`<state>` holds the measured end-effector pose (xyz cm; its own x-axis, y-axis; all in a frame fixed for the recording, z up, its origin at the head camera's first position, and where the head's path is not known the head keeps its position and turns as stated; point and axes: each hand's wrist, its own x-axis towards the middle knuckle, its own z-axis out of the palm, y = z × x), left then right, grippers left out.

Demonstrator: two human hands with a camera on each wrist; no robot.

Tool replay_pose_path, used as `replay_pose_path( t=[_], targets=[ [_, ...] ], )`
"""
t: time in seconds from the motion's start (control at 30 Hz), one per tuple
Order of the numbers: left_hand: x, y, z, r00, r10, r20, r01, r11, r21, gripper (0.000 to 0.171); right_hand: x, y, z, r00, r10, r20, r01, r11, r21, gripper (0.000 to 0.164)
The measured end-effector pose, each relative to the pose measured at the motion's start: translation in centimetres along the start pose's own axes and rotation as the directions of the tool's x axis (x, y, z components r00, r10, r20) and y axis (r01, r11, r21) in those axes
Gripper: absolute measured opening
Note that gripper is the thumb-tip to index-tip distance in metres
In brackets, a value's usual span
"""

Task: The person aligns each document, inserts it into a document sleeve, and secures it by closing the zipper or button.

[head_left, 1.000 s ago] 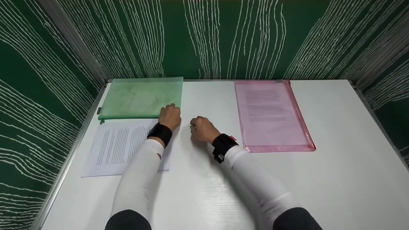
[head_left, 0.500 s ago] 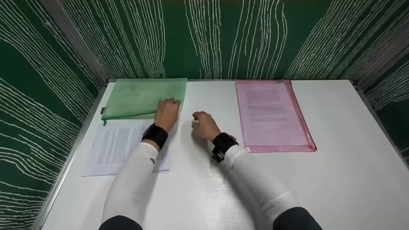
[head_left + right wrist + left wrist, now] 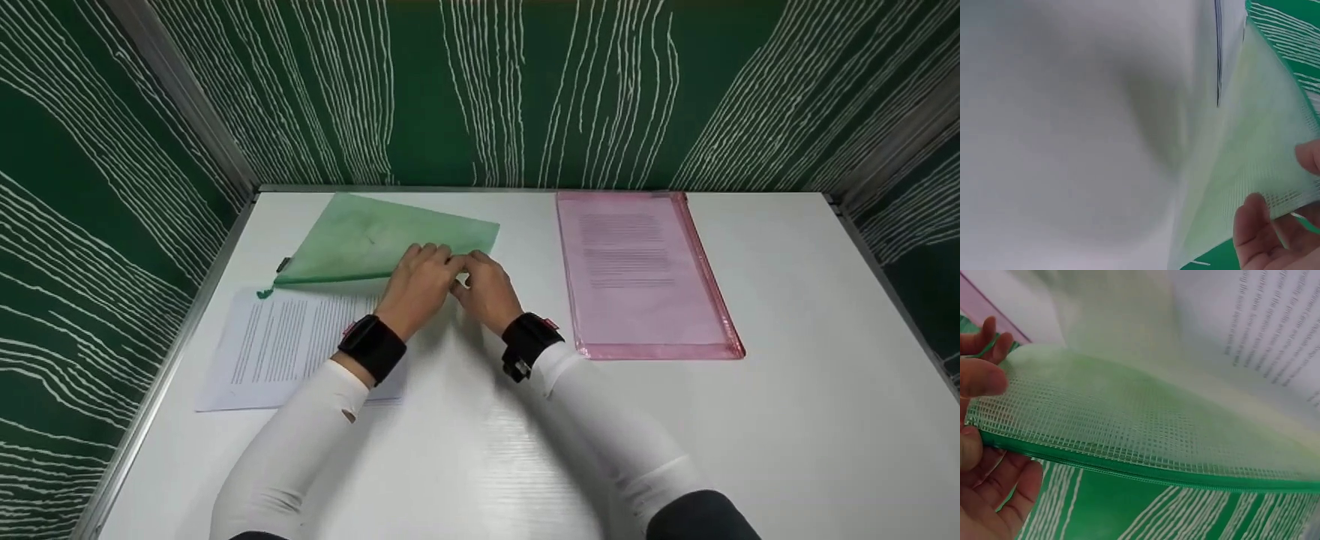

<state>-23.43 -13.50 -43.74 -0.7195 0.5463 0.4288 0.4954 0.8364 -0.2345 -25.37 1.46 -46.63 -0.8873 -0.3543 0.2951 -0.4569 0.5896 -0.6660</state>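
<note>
A translucent green mesh zip pouch lies aslant at the back left, its near right corner lifted. My left hand pinches its zipped near edge, the thumb on the mesh side. Close against it, my right hand pinches the same corner of the pouch between thumb and fingers. In the left wrist view the green zip runs right from the fingers, and the pouch's mesh bows above it. The right wrist view has fingers at the lower edge of the mesh.
Printed paper sheets lie at the left, partly under my left forearm. To the right is a pink zip pouch with a printed sheet inside. The white table meets green walls with white streaks at its back and sides.
My left hand has drawn the green pouch rightward and nearer, turning it aslant and lifting its near right corner. My right hand, apart from it before, has taken hold of that corner.
</note>
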Motion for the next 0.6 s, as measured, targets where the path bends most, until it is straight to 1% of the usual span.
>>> replay_pose_path(
  t=[0.1, 0.17, 0.3, 0.43, 0.6],
  targets=[
    [0.0, 0.6, -0.2, 1.0, 0.013, -0.028, -0.014, 0.999, -0.039, 0.011, -0.2, 0.5, -0.5, 1.0, -0.003, -0.007, 0.003, 1.0, -0.028, 0.016],
    [-0.1, 0.9, -0.3, 0.999, 0.016, -0.046, -0.019, 0.998, -0.067, 0.009, -0.4, 0.8, -0.8, 1.0, -0.016, -0.005, 0.016, 0.999, -0.03, 0.014],
    [-0.3, 1.5, -0.3, 0.997, 0.014, -0.071, -0.022, 0.994, -0.107, 0.005, -0.9, 1.6, -1.6, 0.998, -0.056, -0.027, 0.056, 0.998, 0.009, 0.017],
    [-0.5, 2.1, -0.5, 0.996, -0.003, -0.086, -0.006, 0.994, -0.106, 0.007, -1.7, 2.2, -2.6, 0.995, -0.07, -0.069, 0.074, 0.995, 0.07, 0.017],
    [-0.5, 2.9, -0.8, 0.991, -0.029, -0.134, 0.012, 0.992, -0.127, 0.011, -2.9, 2.8, -4.4, 0.989, -0.079, -0.126, 0.094, 0.989, 0.117, 0.016]
  ],
)
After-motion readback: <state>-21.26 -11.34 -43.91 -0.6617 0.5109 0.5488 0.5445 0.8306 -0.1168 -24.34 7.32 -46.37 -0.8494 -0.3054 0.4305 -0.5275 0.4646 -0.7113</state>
